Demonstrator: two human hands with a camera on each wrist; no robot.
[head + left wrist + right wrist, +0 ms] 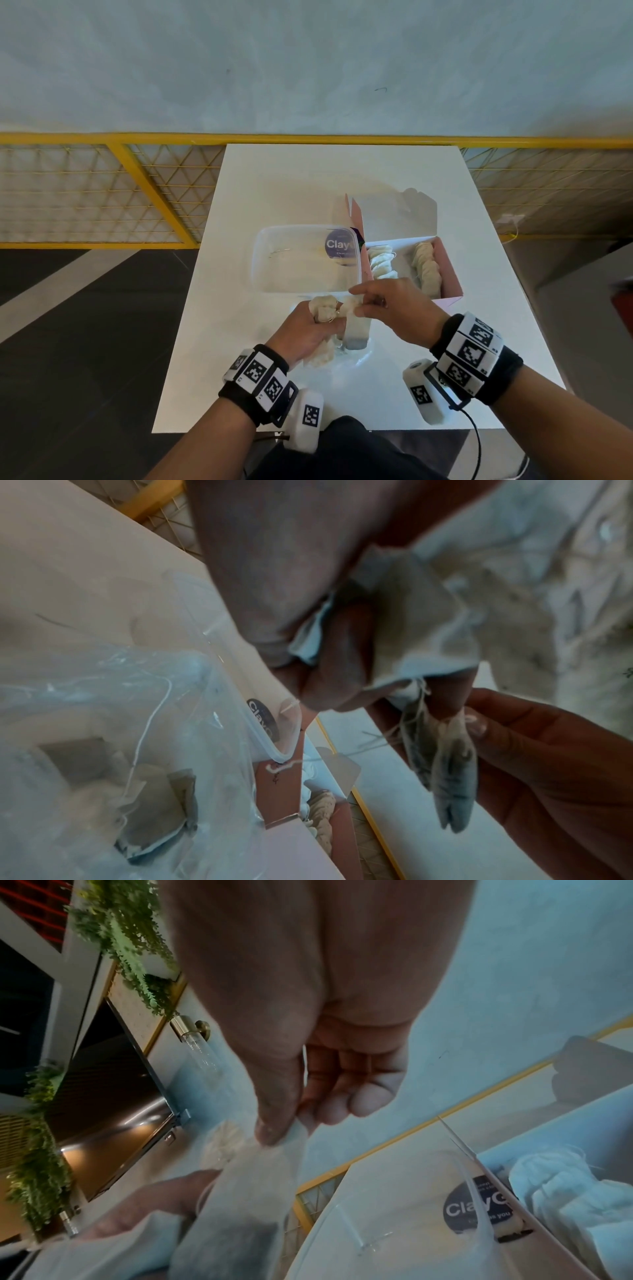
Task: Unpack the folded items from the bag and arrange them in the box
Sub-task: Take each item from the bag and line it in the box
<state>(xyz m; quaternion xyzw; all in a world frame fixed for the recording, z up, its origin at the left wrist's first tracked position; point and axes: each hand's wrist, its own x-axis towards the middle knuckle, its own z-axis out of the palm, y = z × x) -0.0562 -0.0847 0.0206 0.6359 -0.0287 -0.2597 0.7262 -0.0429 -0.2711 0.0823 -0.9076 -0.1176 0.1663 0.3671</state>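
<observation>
My left hand (303,330) grips a bunch of pale folded tea bags (323,306) just above the table's near middle. My right hand (376,303) pinches the top of one tea bag (356,334), which hangs down beside the bunch. The left wrist view shows that bunch (411,615) clamped under my thumb and the pinched tea bag (452,772) dangling from my right fingers (476,723). A crumpled clear plastic bag (358,359) lies under my hands with more tea bags (154,804) inside. The open pink box (452,274) at the right holds two rows of tea bags (382,262).
A clear plastic container (301,260) with a dark round sticker stands left of the box, just beyond my hands. The box lid (404,212) stands up at the back. The white table (274,178) ends at a yellow mesh railing (102,192).
</observation>
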